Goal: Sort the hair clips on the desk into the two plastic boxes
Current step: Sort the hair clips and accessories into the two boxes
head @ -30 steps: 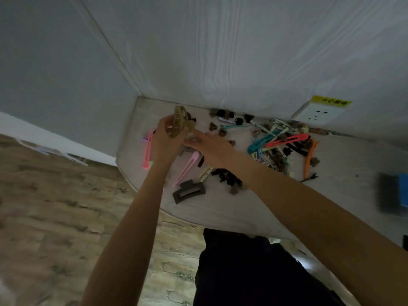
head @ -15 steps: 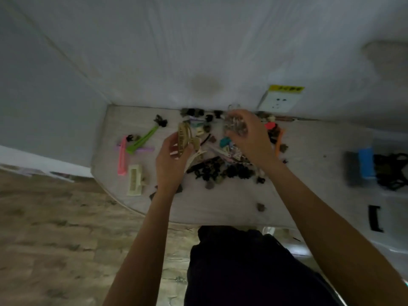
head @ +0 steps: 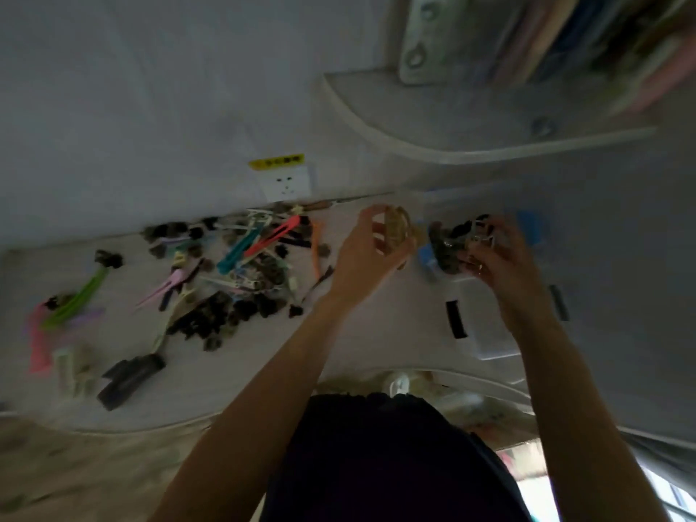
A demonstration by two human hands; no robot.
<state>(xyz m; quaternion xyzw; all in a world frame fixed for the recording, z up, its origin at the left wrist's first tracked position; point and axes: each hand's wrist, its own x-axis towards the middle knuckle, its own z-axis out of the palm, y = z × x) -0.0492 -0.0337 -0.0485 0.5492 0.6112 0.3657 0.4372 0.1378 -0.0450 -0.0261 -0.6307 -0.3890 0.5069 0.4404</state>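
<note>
Pale wood-grain desk (head: 241,374) runs along a white wall; blurry frame. Clear plastic storage box (head: 486,325) with a black latch sits on the desk at right, under and just beyond both hands; a second box can't be made out for sure. Big loose pile of mixed hair clips (head: 241,273) (black, teal, coral, pink) covers the desk's middle, well left of the hands. Further left: green long clip (head: 81,295), pink flat clip (head: 37,344), black rectangular claw clip (head: 130,378) near the front edge. Left hand (head: 363,254) is raised over the desk between pile and box, fingers curled round a tan translucent claw clip (head: 399,229). Right hand (head: 501,261) is raised over the box, fingers curled round a clump of small dark clips (head: 452,243). White wall socket (head: 287,184) behind the pile.
</note>
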